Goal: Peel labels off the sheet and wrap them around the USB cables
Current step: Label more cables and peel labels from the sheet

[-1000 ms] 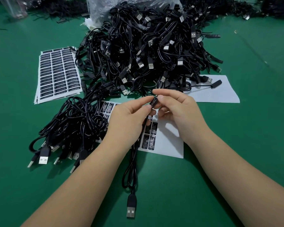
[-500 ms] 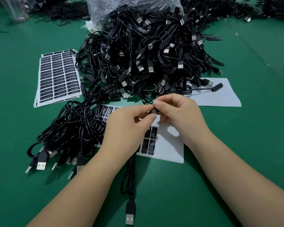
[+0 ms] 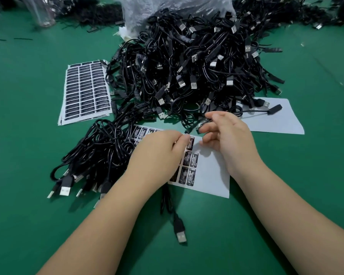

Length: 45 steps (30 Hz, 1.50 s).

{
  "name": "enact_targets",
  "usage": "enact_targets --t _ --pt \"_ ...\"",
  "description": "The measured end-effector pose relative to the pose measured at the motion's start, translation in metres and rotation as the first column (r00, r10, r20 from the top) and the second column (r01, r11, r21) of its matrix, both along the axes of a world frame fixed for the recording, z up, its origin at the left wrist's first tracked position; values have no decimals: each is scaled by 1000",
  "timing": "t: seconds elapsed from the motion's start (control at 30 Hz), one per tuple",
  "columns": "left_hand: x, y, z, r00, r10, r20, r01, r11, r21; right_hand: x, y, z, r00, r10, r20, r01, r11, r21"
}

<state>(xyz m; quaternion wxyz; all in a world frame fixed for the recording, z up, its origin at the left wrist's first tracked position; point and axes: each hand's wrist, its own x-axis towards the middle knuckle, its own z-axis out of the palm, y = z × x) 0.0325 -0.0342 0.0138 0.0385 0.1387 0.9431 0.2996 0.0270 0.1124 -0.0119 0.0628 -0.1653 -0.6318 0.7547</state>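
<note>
My left hand (image 3: pixel 163 151) rests low over the part-used label sheet (image 3: pixel 209 175), fingers curled. Its fingertips pinch a black USB cable (image 3: pixel 167 203) beside a black label (image 3: pixel 190 142) at the sheet's upper edge. That cable runs out from under my wrist to a USB plug (image 3: pixel 180 234) near me. My right hand (image 3: pixel 228 135) sits just right of it at the foot of the big cable pile (image 3: pixel 197 62). Its thumb and forefinger pinch a small black cable end (image 3: pixel 200 126). Blur hides whether this end belongs to the same cable.
A full label sheet stack (image 3: pixel 85 92) lies far left. A bundle of cables (image 3: pixel 99 153) sits left of my left hand. An empty white backing sheet (image 3: pixel 278 120) lies at the right, with a plastic bag (image 3: pixel 177 6) behind the pile. The table is green felt (image 3: pixel 286 195).
Both hands were pinching the cable together above the sheet. My left hand has dropped onto the sheet and my right hand has moved up and right toward the pile.
</note>
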Motion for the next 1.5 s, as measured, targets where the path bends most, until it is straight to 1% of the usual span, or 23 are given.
enact_targets --t 0.07,0.13,0.2,0.23,0.27,0.3,0.33,0.37,0.43,0.5,0.57,0.63,0.7,0.73,0.8,0.83,0.87,0.9,0.93,1.0,1.03,1.1,1.5 --pt "-3 -8 10 993 95 -68 -93 995 31 2 1 -1 999 32 -10 -30 994 109" --pt "-9 -20 25 958 198 -208 -197 980 25 5 2 -2 997 73 -40 -61 965 255" --pt "-21 -32 36 924 250 -289 -278 959 -60 8 4 0 992 113 -59 -85 931 356" --pt "-28 -36 38 925 239 -296 -296 941 -167 9 6 0 989 133 -59 -96 905 415" --pt "-35 -39 37 934 209 -288 -303 893 -334 9 7 0 985 164 -50 -116 854 508" --pt "-40 -40 33 952 178 -249 -288 798 -529 10 8 1 977 211 -25 -148 763 629" --pt "-44 -41 29 972 165 -167 -235 686 -688 11 9 1 965 261 16 -186 642 744" --pt "-47 -42 24 980 182 -87 -181 609 -772 13 9 2 952 301 62 -218 519 826" --pt "-54 -43 13 977 212 -25 -148 587 -796 15 11 3 923 355 150 -276 338 900" --pt "-60 -49 5 979 187 -76 -180 631 -755 17 13 5 887 389 247 -349 216 912" --pt "-65 -56 5 974 194 -114 -216 668 -712 19 15 9 870 392 299 -375 132 918" --pt "-64 -59 12 978 197 -66 -186 695 -695 18 18 11 874 378 305 -361 87 928" --pt "-59 -55 20 976 205 -77 -198 676 -709 17 20 11 880 369 299 -342 57 938" --pt "-54 -49 25 967 202 -152 -250 674 -695 16 20 11 883 371 286 -326 48 944" --pt "-39 -32 32 923 105 -370 -314 760 -569 15 21 7 898 364 248 -287 56 956" --pt "-30 -21 31 895 21 -445 -266 827 -496 14 21 5 906 354 232 -272 67 960" --pt "-21 -11 28 890 -66 -451 -164 877 -451 14 21 3 913 344 220 -260 75 963" --pt "-12 -1 22 911 -137 -389 -42 908 -417 13 21 2 919 336 207 -247 83 965" --pt "-4 6 13 949 -178 -261 63 917 -395 12 20 1 924 329 195 -236 89 968" --pt "2 13 -8 978 -194 74 207 864 -459 10 17 0 930 318 183 -219 82 972" --pt "2 14 -17 969 -188 159 243 836 -493 9 16 0 931 320 174 -206 68 976" --pt "-1 13 -30 961 -190 202 269 821 -503 7 15 1 930 333 153 -179 47 983" --pt "-3 8 -32 952 -210 224 299 801 -519 3 13 0 947 291 132 -173 120 978"
